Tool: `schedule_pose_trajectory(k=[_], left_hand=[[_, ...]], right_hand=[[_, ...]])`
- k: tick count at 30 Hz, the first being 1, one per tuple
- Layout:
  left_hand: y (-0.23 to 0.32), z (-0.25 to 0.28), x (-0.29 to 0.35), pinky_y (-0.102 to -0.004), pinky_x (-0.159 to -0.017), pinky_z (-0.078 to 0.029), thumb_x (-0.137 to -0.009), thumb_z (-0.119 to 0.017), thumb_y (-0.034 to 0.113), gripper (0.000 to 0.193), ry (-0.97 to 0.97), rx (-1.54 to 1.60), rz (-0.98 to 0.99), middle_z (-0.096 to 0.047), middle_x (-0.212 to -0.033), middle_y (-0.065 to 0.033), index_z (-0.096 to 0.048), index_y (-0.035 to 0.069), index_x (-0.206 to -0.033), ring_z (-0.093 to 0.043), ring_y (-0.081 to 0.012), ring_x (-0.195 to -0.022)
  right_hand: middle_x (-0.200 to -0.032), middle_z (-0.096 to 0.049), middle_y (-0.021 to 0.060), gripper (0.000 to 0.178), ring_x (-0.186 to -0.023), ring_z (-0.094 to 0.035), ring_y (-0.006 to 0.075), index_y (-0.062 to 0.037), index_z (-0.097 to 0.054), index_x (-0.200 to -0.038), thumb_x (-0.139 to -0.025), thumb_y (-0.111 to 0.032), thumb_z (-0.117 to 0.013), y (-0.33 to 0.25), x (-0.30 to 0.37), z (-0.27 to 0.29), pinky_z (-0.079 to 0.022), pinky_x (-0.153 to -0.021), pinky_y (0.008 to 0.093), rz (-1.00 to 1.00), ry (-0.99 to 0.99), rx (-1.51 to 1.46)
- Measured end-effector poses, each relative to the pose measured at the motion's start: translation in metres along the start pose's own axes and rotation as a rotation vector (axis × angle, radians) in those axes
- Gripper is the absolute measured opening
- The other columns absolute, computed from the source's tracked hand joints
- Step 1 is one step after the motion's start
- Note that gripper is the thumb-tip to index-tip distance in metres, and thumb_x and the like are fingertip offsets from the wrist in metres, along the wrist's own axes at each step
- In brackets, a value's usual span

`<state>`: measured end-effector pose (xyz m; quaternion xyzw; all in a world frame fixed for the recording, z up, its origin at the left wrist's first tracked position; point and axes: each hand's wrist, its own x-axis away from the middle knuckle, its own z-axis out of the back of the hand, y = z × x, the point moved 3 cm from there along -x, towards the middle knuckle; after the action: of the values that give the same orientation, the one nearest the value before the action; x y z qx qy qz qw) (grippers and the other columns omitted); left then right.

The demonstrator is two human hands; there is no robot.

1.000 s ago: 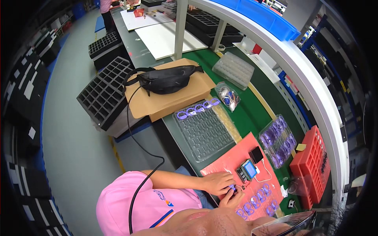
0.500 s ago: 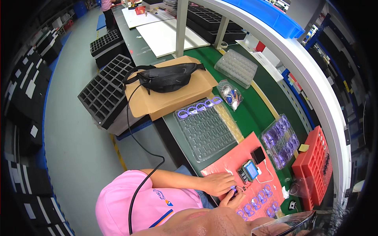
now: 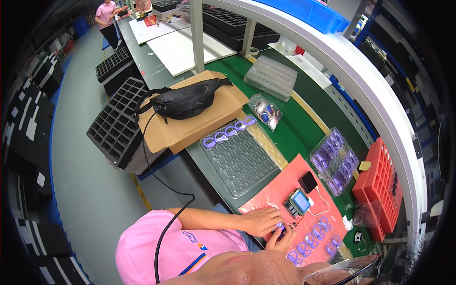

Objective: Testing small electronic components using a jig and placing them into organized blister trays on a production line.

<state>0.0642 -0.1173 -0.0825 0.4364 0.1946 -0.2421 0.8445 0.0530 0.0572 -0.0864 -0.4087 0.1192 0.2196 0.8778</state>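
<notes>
My left hand (image 3: 264, 221) reaches in over the pink mat (image 3: 263, 199), its fingers closed at a small purple-and-dark piece (image 3: 280, 229). From below, my right hand (image 3: 281, 241) pinches the same piece; fingers cover most of it, so its exact kind is unclear. Just beyond the hands stands a small circuit-board device with a lit blue screen (image 3: 299, 201), short thin leads running from it toward my fingers. A black box (image 3: 308, 181) with a white cable sits behind it. Several purple loop-shaped bands (image 3: 312, 239) lie in rows on the mat to the right.
A clear tray (image 3: 237, 164) holds purple bands along its far row. Another filled clear tray (image 3: 334, 161) and red compartment bins (image 3: 380, 187) stand right. A black waist bag (image 3: 185, 99) rests on a cardboard box (image 3: 204, 126); its black cable (image 3: 164, 176) runs to me. Another person (image 3: 107, 21) stands far off.
The view has shifted slightly, so the bench appears a little farther left. Both hands stay together on the small piece, turned slightly. The distant person shows more fully.
</notes>
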Motion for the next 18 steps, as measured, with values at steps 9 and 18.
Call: schedule_pose_trajectory(k=[9,18], left_hand=[[0.0,-0.005,-0.006,-0.0482,-0.078,-0.046,-0.084,-0.068,0.016,0.023,0.009,-0.052,-0.104,-0.062,-0.098,-0.0195,-0.066,-0.003,-0.097,-0.058,-0.0356,-0.087],[-0.008,0.005,-0.014,-0.051,-0.085,-0.048,-0.098,-0.064,0.009,0.03,-0.141,-0.041,0.126,-0.061,-0.109,-0.0212,-0.063,-0.006,-0.125,-0.057,-0.0405,-0.095]], right_hand=[[-0.112,-0.067,0.0222,0.025,-0.1,-0.065,0.0417,0.0015,-0.068,-0.119,-0.095,-0.008,-0.069,-0.006,-0.005,0.002,-0.054,-0.089,0.0463,0.025,0.039,0.041],[-0.102,-0.065,0.016,0.026,-0.085,-0.062,0.0329,-0.0012,-0.07,-0.118,-0.094,-0.01,-0.074,-0.006,-0.016,0.0,-0.052,-0.074,0.0415,-0.075,0.035,0.024]])
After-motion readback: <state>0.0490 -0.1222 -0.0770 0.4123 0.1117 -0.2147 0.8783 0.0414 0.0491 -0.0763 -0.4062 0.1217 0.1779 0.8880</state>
